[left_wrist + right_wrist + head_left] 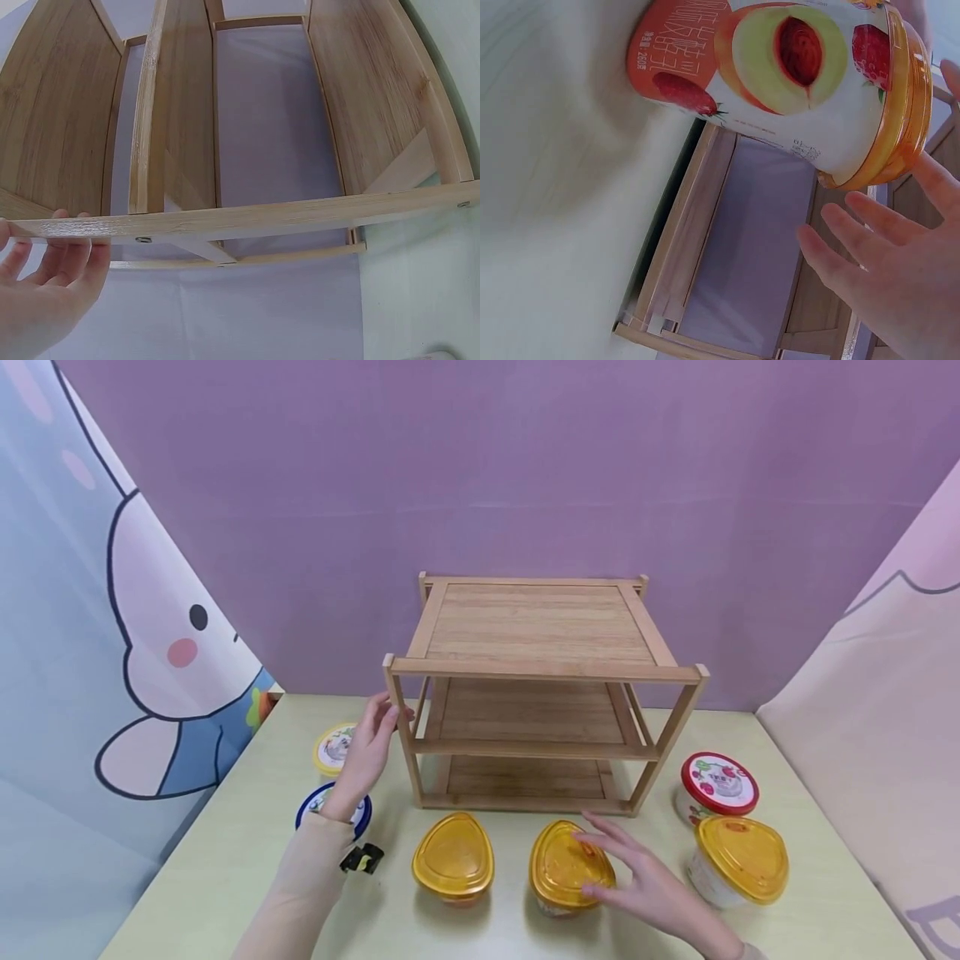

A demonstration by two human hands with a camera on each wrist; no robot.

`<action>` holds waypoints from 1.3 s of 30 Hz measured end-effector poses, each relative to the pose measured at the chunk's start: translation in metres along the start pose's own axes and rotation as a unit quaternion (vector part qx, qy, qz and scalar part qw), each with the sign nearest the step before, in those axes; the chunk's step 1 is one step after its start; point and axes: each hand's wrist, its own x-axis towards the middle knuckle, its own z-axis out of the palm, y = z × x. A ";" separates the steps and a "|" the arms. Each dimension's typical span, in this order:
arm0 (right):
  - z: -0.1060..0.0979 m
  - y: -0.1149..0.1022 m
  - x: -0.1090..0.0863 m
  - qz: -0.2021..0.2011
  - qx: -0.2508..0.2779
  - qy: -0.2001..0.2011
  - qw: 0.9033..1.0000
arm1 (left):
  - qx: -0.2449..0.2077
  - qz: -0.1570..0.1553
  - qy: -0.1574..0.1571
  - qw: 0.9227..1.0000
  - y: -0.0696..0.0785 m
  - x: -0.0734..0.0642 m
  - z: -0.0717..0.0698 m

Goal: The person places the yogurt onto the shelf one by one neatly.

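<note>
My left hand (367,747) grips the left front post of a three-tier wooden shelf (540,622). In the left wrist view its fingers (71,262) pass behind the post, with the thumb at the view's edge. My right hand (637,877) is spread at the right side of a yogurt tub (566,868) with an amber lid, its fingertips overlapping the lid. In the right wrist view this tub (780,67) shows a peach and strawberry print, and the fingers (862,232) are spread beside its lid. A second amber-lidded tub (453,860) stands to its left.
Right of the shelf stand a red-lidded tub (720,789) and another amber-lidded tub (742,860). On the left, behind my arm, are a yellow-lidded tub (330,752) and a blue-lidded tub (360,818), with a small black item (362,859) nearby. Curtains (525,468) enclose the table.
</note>
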 end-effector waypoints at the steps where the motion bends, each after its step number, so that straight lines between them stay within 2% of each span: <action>1: 0.000 0.000 0.000 0.002 0.003 -0.005 1.000 | 0.001 -0.001 0.000 1.000 0.000 0.000 0.000; 7: 0.003 -0.002 0.000 0.005 0.006 -0.031 0.999 | 0.006 0.005 0.000 1.000 -0.001 0.001 0.001; 12: 0.009 0.000 -0.001 0.002 -0.018 -0.028 0.999 | 0.005 0.006 -0.003 1.000 -0.001 0.001 0.001; 18: 0.018 -0.003 -0.001 0.012 -0.035 0.018 0.999 | -0.003 -0.001 -0.009 1.000 -0.003 0.001 0.000; 24: 0.025 -0.016 0.001 0.100 -0.049 0.045 0.993 | 0.004 0.012 0.000 1.000 -0.004 0.002 0.001; 27: 0.028 -0.021 0.003 0.126 -0.055 0.053 0.989 | 0.010 0.017 0.007 1.000 -0.004 0.002 0.002; 39: 0.044 -0.021 0.006 0.101 -0.128 0.137 0.977 | 0.010 0.011 0.009 1.000 -0.003 0.001 0.003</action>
